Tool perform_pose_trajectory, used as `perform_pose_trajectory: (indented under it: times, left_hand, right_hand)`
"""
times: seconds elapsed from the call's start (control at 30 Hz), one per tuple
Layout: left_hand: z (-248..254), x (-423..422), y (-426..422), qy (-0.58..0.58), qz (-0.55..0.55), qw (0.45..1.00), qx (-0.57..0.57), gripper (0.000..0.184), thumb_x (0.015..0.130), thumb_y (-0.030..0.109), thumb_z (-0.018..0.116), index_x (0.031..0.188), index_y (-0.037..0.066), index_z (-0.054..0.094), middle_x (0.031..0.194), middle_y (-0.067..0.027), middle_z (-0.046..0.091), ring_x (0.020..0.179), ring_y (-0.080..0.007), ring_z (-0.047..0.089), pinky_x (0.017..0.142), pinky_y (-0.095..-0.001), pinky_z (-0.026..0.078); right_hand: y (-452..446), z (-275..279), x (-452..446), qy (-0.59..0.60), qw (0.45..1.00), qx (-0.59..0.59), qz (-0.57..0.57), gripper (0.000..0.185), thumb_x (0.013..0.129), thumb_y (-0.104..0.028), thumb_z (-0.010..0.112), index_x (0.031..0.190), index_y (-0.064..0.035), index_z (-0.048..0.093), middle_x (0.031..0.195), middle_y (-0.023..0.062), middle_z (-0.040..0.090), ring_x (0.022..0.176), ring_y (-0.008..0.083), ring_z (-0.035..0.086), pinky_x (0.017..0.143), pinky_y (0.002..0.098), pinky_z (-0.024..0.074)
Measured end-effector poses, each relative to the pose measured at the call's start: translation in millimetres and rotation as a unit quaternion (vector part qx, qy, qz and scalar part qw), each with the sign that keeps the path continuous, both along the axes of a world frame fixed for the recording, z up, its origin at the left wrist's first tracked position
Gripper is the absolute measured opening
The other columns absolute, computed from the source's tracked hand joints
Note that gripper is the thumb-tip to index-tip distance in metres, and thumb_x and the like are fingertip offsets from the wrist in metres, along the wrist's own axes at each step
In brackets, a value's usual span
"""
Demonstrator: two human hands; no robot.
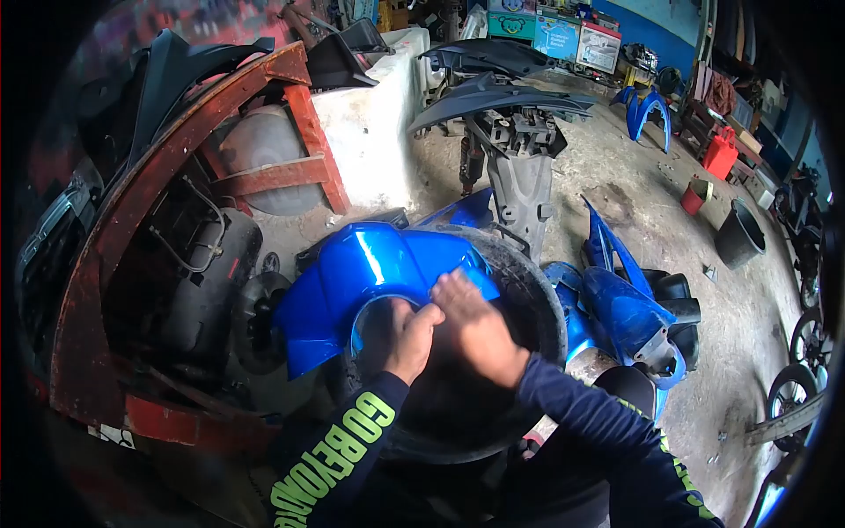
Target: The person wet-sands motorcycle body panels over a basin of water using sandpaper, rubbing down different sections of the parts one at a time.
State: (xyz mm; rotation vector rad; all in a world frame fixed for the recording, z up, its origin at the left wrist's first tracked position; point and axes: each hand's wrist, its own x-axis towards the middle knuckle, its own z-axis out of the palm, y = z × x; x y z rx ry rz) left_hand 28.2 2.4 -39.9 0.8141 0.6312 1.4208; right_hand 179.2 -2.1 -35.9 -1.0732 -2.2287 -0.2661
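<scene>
A glossy blue motorcycle body panel (pixel 365 255) rests over the rim of a large black tub (pixel 550 299) in front of me. The panel has a curved cutout along its near edge. My left hand (pixel 411 341) is closed at that cutout, thumb on top, with its other fingers mostly hidden. Just to its right, my right hand (pixel 475 326) lies against the right part of the panel. Its fingers are stretched out and slightly blurred, and nothing shows in them.
More blue panels (pixel 625 317) lie on the floor to the right. A red wooden frame (pixel 97 238) stands left, beside a dark cylindrical tank (pixel 207 273). Ahead is a partly stripped motorcycle frame (pixel 519 176). A black bucket (pixel 740 233) and a red jerrycan (pixel 720 152) stand farther right.
</scene>
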Motion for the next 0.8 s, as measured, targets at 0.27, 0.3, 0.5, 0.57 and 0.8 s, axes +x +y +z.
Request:
perform_pose_trajectory:
  times: [0.27,0.3,0.5,0.57,0.8]
  left_hand:
    - [-1,-5,0,0.147,0.033,0.985,0.080,0.069,0.071,-0.008,0.051,0.137,0.000,0.036,0.122,-0.0094,0.052,0.102,-0.0169,0.053,0.086,-0.0286,0.046]
    - [-5,-9,1,0.181,0.007,0.979,0.093,0.080,0.070,-0.012,0.049,0.146,0.006,0.029,0.127,-0.0096,0.050,0.103,-0.0151,0.054,0.080,-0.0253,0.047]
    - [10,-11,1,0.086,0.020,0.995,0.036,0.083,0.069,-0.014,0.047,0.146,0.009,0.028,0.120,-0.0067,0.052,0.091,-0.0124,0.054,0.072,-0.0247,0.046]
    - [3,-17,3,0.101,0.038,0.993,0.049,0.082,0.069,-0.014,0.047,0.145,0.010,0.029,0.116,-0.0053,0.052,0.088,-0.0105,0.052,0.068,-0.0236,0.044]
    - [10,-19,-1,0.166,0.048,0.984,0.053,0.076,0.070,-0.009,0.051,0.142,0.003,0.030,0.106,-0.0051,0.054,0.083,-0.0097,0.051,0.068,-0.0233,0.044]
  right_hand:
    - [-8,-3,-13,0.026,0.999,-0.035,0.012,0.052,0.080,-0.005,0.060,0.132,0.0020,0.056,0.140,0.0231,0.052,0.132,0.0397,0.047,0.112,0.0461,0.0380]
    - [-3,4,-10,0.029,0.999,-0.035,0.012,0.052,0.080,-0.005,0.060,0.132,0.0020,0.056,0.140,0.0231,0.052,0.132,0.0397,0.047,0.112,0.0461,0.0380]
    - [-3,8,-23,0.074,0.997,-0.015,0.035,0.047,0.081,-0.005,0.060,0.128,0.0008,0.060,0.115,0.0193,0.060,0.118,0.0375,0.055,0.105,0.0452,0.0421]
    - [10,10,-9,0.068,0.998,0.015,-0.001,0.047,0.080,-0.007,0.062,0.126,0.0012,0.061,0.122,0.0208,0.060,0.117,0.0380,0.056,0.103,0.0436,0.0443]
    - [2,6,-11,0.063,0.997,-0.008,0.038,0.046,0.080,-0.002,0.058,0.126,-0.0060,0.064,0.121,0.0186,0.061,0.117,0.0345,0.057,0.102,0.0442,0.0457]
